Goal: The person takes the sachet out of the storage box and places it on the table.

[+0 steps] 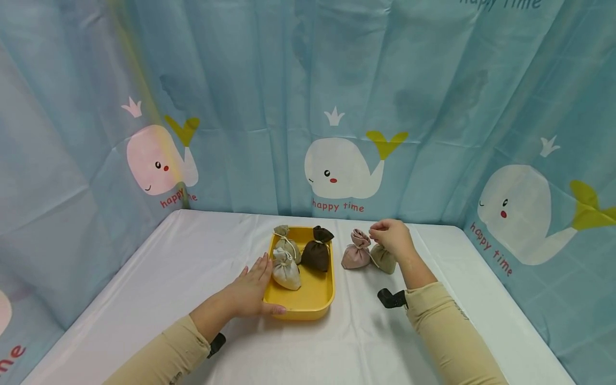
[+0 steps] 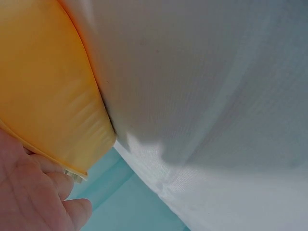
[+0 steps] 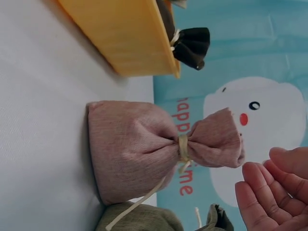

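Note:
My left hand (image 1: 246, 291) rests along the left rim of a yellow plastic tub (image 1: 308, 314), fingers extended and thumb at the front corner. Three drawstring pouches sit inside: an off-white one (image 1: 286, 271), a beige one (image 1: 287, 245) behind it, and a dark brown one (image 1: 315, 255). Right of the tub stand a pink pouch (image 1: 356, 258) and an olive pouch (image 1: 385, 260), side by side. Over the olive pouch, my right hand (image 1: 393, 237) hovers near the pink pouch's gathered top. In the right wrist view its loosely bent fingers (image 3: 263, 192) hold nothing.
A white cloth (image 1: 356, 342) covers the table. Behind it hangs a light blue curtain (image 1: 250, 160) with whale prints. Black camera mounts (image 1: 391, 298) stick out from both wrists, close above the cloth.

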Motion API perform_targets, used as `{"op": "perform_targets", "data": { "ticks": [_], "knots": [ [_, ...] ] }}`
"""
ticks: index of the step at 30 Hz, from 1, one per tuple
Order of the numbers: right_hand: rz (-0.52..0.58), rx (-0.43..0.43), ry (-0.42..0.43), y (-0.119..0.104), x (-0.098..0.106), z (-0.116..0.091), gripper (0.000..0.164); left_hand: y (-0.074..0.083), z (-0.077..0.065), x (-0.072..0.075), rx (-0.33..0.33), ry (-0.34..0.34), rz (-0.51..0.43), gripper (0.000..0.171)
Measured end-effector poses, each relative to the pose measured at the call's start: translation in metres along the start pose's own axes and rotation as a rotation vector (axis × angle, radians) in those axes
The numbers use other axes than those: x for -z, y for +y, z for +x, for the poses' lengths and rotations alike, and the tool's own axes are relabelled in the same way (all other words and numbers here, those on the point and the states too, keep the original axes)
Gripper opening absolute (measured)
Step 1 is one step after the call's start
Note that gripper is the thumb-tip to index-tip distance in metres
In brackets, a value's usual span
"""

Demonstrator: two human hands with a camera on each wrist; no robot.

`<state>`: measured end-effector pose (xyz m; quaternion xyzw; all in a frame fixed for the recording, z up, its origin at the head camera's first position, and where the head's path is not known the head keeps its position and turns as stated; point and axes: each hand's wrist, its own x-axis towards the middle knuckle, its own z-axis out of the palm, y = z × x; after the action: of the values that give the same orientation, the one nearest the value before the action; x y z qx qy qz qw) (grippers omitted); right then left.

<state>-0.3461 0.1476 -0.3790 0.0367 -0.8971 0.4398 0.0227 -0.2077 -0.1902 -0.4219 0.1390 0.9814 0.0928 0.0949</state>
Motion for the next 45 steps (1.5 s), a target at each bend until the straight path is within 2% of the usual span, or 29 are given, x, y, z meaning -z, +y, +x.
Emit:
{"op": "perform_targets", "data": {
  "ticks": [8, 16, 23, 26, 30, 39, 45],
  "knots": [
    [0.004, 0.015, -0.031, -0.012, 0.001, -0.003, 0.019, -0.001, 0.001, -0.001, 0.001, 0.000, 0.008, 0.127],
    [0.032, 0.075, -0.066, -0.033, -0.005, -0.011, 0.019, -0.001, 0.000, -0.001, -0.004, 0.003, 0.009, 0.126],
    [0.183, 0.043, -0.125, -0.052, -0.019, -0.021, 0.016, -0.001, 0.000, 0.000, -0.004, 0.000, 0.005, 0.125],
    [0.161, 0.050, -0.152, -0.056, -0.028, -0.022, 0.015, -0.001, 0.001, 0.000, -0.002, -0.001, 0.005, 0.125],
    [0.079, 0.084, -0.170, -0.062, -0.039, -0.024, 0.012, 0.000, 0.000, 0.000, -0.005, 0.001, -0.001, 0.125],
    [0.080, 0.116, -0.232, -0.078, -0.063, -0.035, 0.009, -0.002, 0.001, -0.001, 0.001, -0.001, -0.007, 0.126],
    [0.039, 0.204, -0.310, -0.085, -0.080, -0.039, 0.009, -0.002, 0.000, -0.001, 0.001, 0.000, -0.018, 0.125]
  ]
}}
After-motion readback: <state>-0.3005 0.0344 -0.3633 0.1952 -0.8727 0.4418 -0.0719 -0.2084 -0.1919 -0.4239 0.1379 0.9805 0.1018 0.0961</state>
